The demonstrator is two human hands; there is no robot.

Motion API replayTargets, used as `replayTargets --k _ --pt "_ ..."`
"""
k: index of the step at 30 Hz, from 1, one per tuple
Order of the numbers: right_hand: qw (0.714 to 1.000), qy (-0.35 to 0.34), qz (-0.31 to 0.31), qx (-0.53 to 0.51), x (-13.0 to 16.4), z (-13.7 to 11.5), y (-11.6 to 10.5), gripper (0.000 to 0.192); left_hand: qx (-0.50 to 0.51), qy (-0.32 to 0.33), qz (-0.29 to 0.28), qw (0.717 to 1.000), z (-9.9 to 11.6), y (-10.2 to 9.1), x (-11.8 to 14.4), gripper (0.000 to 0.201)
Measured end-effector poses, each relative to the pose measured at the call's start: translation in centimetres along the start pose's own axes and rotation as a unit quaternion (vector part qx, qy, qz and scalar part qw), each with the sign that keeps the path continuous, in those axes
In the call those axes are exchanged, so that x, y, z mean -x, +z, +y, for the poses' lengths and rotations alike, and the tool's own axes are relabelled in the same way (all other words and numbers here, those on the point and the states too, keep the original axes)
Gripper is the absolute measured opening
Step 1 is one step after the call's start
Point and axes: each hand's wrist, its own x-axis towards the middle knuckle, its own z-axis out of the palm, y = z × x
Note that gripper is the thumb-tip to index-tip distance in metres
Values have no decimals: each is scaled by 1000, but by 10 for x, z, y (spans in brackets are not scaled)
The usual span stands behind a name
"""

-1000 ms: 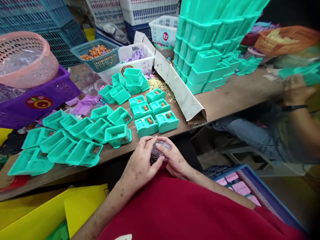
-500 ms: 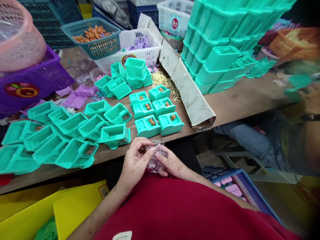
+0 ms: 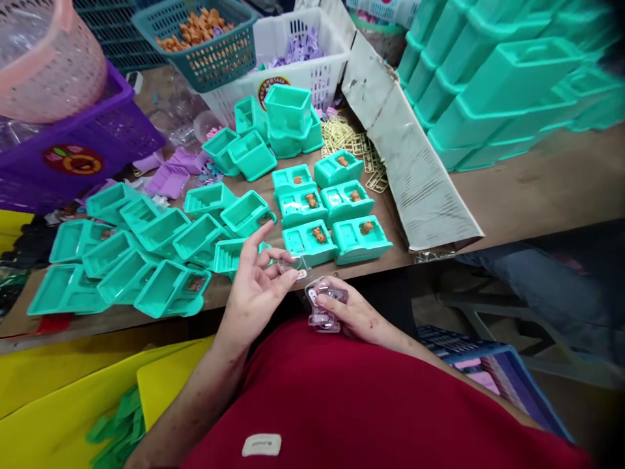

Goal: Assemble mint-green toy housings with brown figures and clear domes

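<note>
The hands have parted: left hand point(image 3: 254, 286) pinches one clear piece point(image 3: 288, 268), right hand point(image 3: 351, 312) grips the clear stack point(image 3: 322, 306). Fitting it into a teal tray point(image 3: 312, 241) on the bench point(image 3: 537, 189) likely follows.

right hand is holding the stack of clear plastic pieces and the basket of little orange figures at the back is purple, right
Not quite. The head view shows the basket of orange figures is teal, not purple. The right hand does hold the stack of clear plastic pieces.
</note>
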Motion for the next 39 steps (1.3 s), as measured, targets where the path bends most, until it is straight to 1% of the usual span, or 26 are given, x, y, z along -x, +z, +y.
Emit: replayTargets --k 1,4,5,8,9,11,13,14,16,17,20,22,24,26,28,30,33,35,39 --pt "1000 -4 0 -3 -1 0 -1 35 -23 14 -1 1000 2 -2 -3 73" --pt "1000 -9 -14 20 -5 -2 -4 33 -80 35 -11 996 7 -5 -14 50" --pt "999 -11 -18 27 -6 -3 -5 32 -101 43 -13 994 7 -5 -19 46" --pt "999 -23 -23 29 -8 -5 -7 32 -200 94 -15 975 7 -1 -40 44" --pt "999 -27 -22 26 -9 -6 -8 33 -239 116 -25 964 6 2 -48 43" --pt "999 -35 -16 29 -9 -7 -11 34 -303 145 -65 940 3 10 -63 39" --pt "998 -43 -14 39 -7 -8 -14 34 -347 152 -105 920 -2 18 -75 36" --pt "998 -47 -14 43 -5 -7 -16 33 -366 152 -117 911 -4 21 -78 36" --pt "998 -56 -8 42 -2 -6 -20 32 -413 159 -121 889 -9 25 -83 37" --pt "998 -59 -2 37 -1 -5 -21 32 -445 172 -120 871 -11 26 -84 38" --pt "998 -65 11 20 1 -3 -25 33 -542 215 -115 805 -12 26 -84 35" --pt "998 -63 10 21 1 -3 -27 35 -583 220 -118 773 -11 26 -83 31" --pt "998 -62 7 25 1 -3 -27 36 -602 219 -131 757 -8 27 -82 27" --pt "998 -65 6 24 1 -3 -28 36 -608 228 -163 743 -5 28 -79 25" --pt "997 -70 7 26 1 -2 -30 36 -612 236 -201 728 -2 28 -75 28" --pt "997 -72 7 35 2 -2 -31 36 -621 236 -233 710 1 25 -72 36" --pt "997 -73 6 38 3 -1 -32 37 -628 241 -271 689 2 21 -70 56" --pt "997 -73 8 31 3 1 -32 37 -631 245 -287 677 1 21 -70 55" --pt "997 -73 11 17 2 3 -29 38 -652 249 -290 655 1 29 -72 49"
